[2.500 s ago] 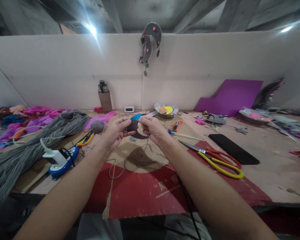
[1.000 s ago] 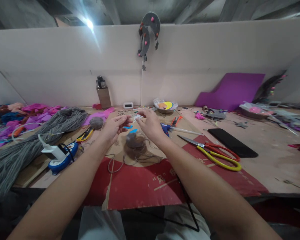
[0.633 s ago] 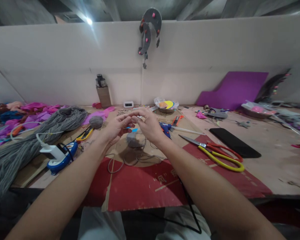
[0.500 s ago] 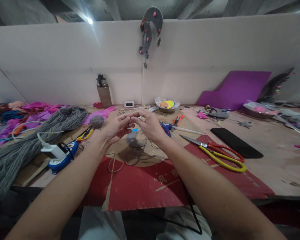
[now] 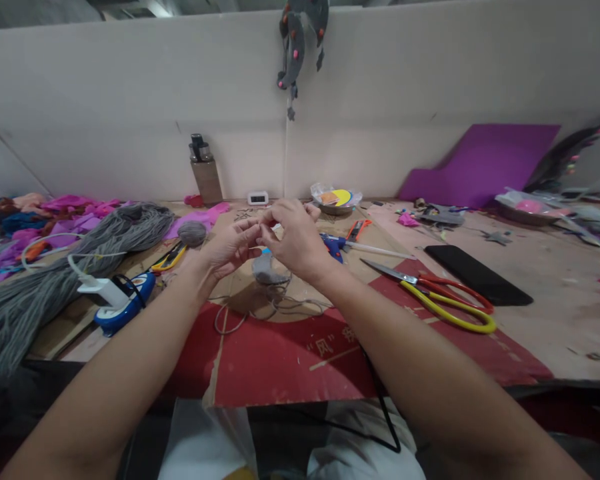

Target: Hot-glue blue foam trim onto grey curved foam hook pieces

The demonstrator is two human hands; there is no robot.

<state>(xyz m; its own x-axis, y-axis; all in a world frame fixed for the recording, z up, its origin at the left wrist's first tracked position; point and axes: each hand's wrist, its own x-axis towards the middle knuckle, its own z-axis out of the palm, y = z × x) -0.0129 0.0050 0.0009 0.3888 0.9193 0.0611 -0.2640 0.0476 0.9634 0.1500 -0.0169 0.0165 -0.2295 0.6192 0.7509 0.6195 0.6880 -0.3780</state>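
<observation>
A grey crescent-shaped piece (image 5: 269,269) lies on the red and tan cardboard (image 5: 290,373) in front of the person, just below the two hands, with a patch of blue at its upper edge. Thin grey cord (image 5: 229,333) loops loosely on the cardboard at its six o'clock.

Seen from the piece, the left hand (image 5: 230,247) is at ten o'clock and the right hand (image 5: 297,237) at one, both raised above the cardboard. Their fingertips meet or nearly meet, with the fingers bent and narrow; I cannot tell whether something small is pinched between them.

Between two and three o'clock, partly behind the right wrist, is a blue glue gun (image 5: 334,247) with a white stick, and an orange cutter (image 5: 359,230) lies just beyond it. Large scissors (image 5: 420,280) with red and yellow handles lie near three o'clock, and a black phone (image 5: 477,275) is farther out that way.

A ball of grey yarn (image 5: 192,233) sits at ten, a yellow cutter (image 5: 173,258) at nine, and a blue and white power strip (image 5: 125,310) between eight and nine. A small digital clock (image 5: 258,198) stands at twelve near the back of the counter (image 5: 570,287). At two, a bowl (image 5: 337,209) holds plastic-wrapped pieces, and a purple sheet (image 5: 485,167) leans on the wall well beyond.
</observation>
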